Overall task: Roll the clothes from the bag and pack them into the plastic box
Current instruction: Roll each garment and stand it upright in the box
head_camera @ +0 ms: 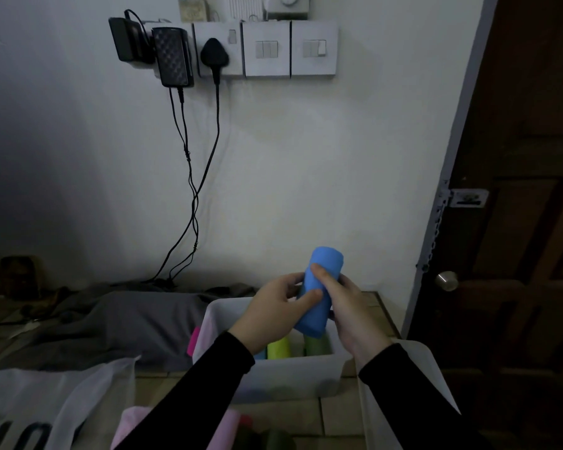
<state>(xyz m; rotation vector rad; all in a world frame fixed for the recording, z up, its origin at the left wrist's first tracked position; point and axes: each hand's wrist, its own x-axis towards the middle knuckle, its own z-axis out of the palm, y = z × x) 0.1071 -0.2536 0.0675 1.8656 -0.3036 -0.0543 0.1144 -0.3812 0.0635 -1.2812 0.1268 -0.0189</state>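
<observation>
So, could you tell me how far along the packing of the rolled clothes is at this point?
Partly done. A yellow-green roll and a green roll already stand in the plastic box. In hand: the left hand and right hand grip a blue rolled garment above the box. Left: pink clothes lie beside the bag, unrolled.

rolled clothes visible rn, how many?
4. A blue roll gripped by both hands above the plastic box; in the box, a yellow-green roll, a green roll and a blue sliver. The arms may hide more.
</observation>
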